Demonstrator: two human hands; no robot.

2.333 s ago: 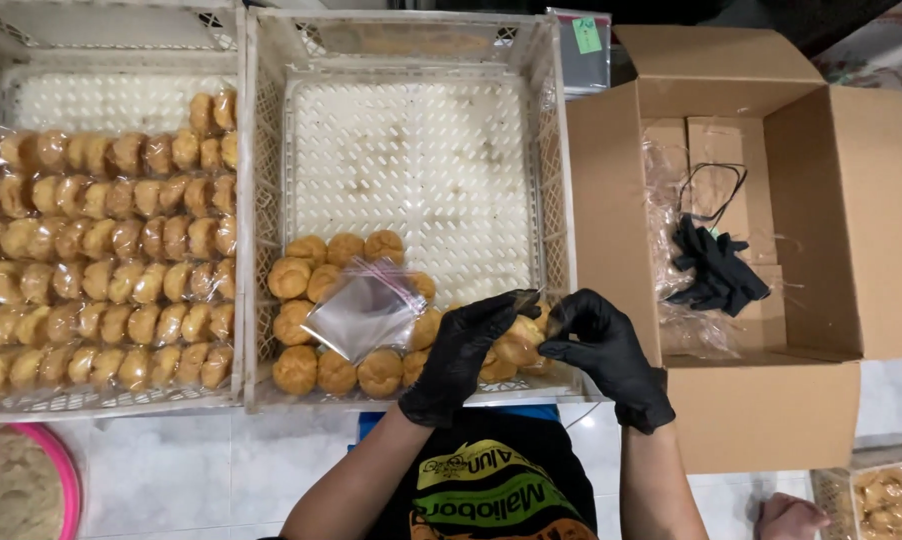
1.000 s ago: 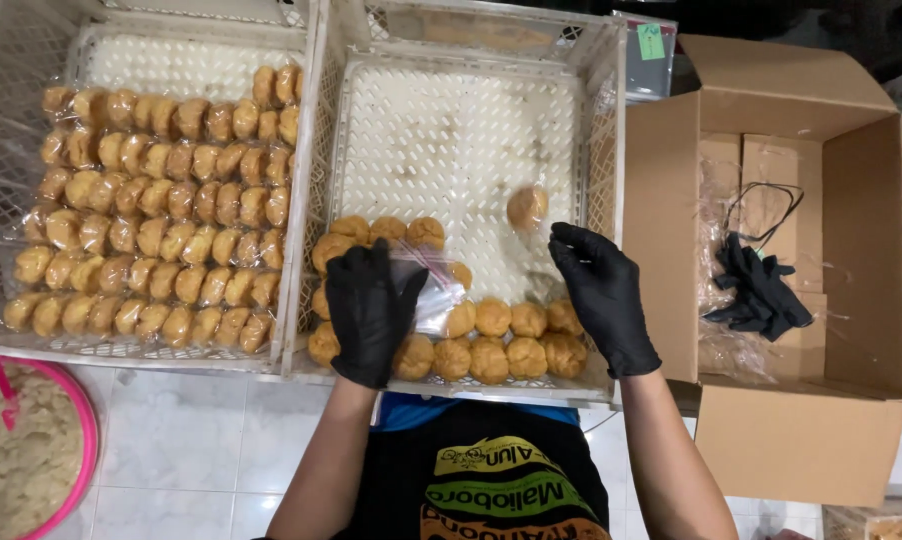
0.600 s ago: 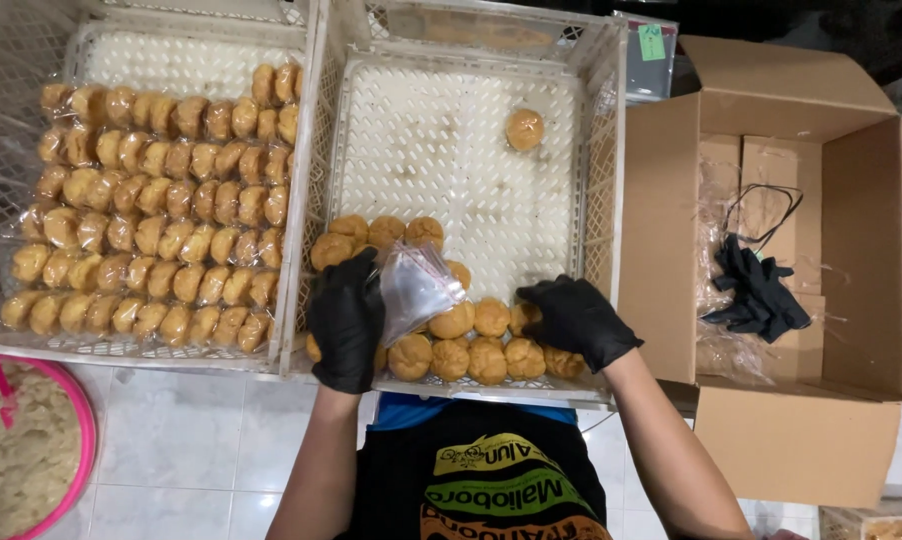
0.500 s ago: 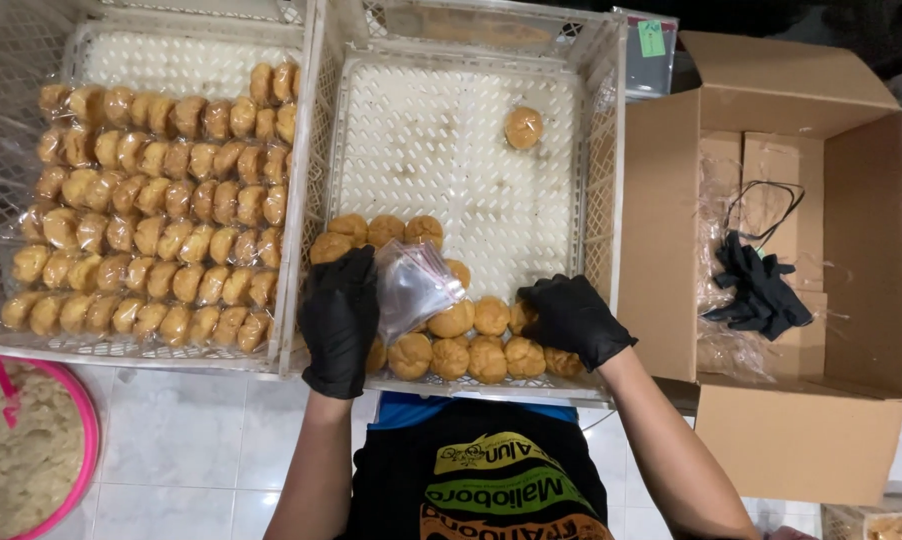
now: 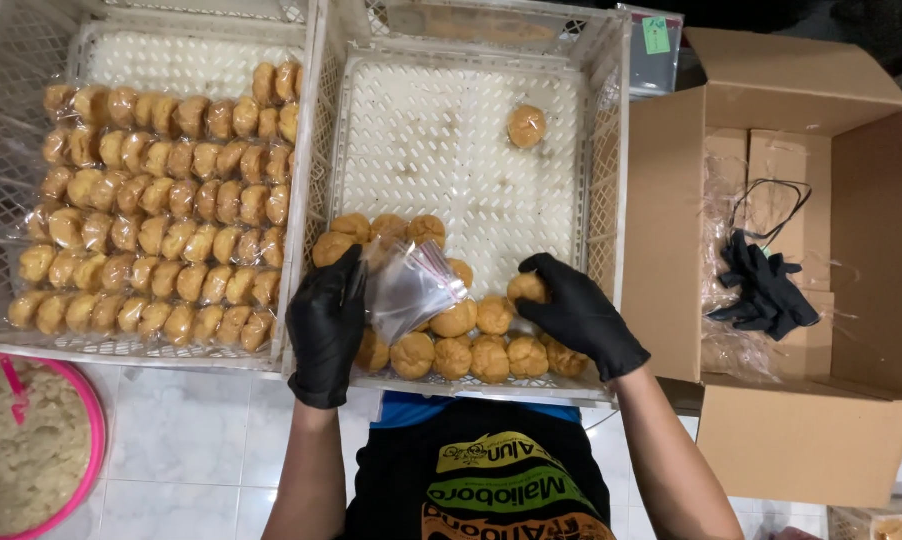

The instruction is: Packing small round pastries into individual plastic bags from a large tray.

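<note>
Bagging step. A clear plastic bag [image 5: 411, 290] is held open by the left hand [image 5: 326, 325] above the near rows of the right crate [image 5: 611, 200]; one round pastry [image 5: 527, 288] is gripped by the right hand [image 5: 581, 315]. Insertion through the bag mouth appears required next.
</note>
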